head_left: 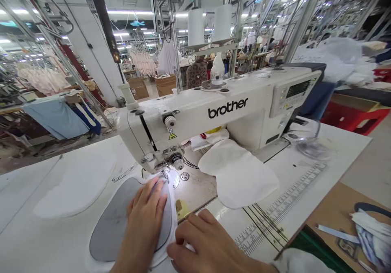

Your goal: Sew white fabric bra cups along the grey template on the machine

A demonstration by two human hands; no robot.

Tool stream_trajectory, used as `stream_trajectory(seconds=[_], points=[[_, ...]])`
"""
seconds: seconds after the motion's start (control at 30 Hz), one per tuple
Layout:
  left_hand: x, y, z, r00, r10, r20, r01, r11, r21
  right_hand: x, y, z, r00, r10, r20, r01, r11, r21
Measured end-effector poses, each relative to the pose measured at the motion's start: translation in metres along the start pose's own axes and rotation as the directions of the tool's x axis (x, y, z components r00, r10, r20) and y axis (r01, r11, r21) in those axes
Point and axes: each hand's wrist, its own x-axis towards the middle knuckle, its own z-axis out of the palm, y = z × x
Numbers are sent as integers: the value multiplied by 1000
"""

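My left hand (pixel 145 216) lies flat with fingers stretched over a grey rounded panel (pixel 111 224), its fingertips close to the lit presser foot (pixel 165 176) of a sewing machine (pixel 195 114). Beneath the panel, a white fabric piece (pixel 173 208) shows as a border all round. At the lower right edge of that fabric, my right hand (pixel 203 242) is curled, thumb and forefinger closed at the border; the exact grip is partly hidden by the fingers. To the right, a white curved fabric piece (pixel 238 175) rests on the machine bed and table.
Another white cut piece (pixel 76 187) lies on the table at the left. A ruler scale (pixel 284 199) is marked on the tabletop. Thread cones (pixel 196 26) stand above the machine. Cardboard with scraps (pixel 348 224) is at lower right, a red crate (pixel 348 114) behind.
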Motion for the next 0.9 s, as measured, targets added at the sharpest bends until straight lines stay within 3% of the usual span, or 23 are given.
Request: stream_trajectory(seconds=[0.1, 0.4, 0.6, 0.73, 0.83, 0.9], points=[[-2, 5, 3, 999, 43, -18, -42, 995, 88, 3, -4, 7, 999, -17, -37, 15, 999, -41], [2, 10, -1, 994, 69, -80, -58, 990, 128, 3, -3, 7, 996, -84, 12, 85, 993, -76], [1, 17, 0, 996, 51, -75, -40, 988, 151, 2, -2, 13, 993, -114, 11, 115, 988, -104], [3, 9, -16, 999, 53, 5, -54, 983, 175, 4, -3, 15, 992, -123, -18, 119, 982, -146], [3, -21, -38, 985, -119, 126, 87, 968, 237, 7, -3, 12, 992, -123, -38, 116, 983, -140], [2, -47, -50, 908, -335, 251, 277, 931, 239, 9, -3, 10, 993, -110, -44, 104, 986, -130]])
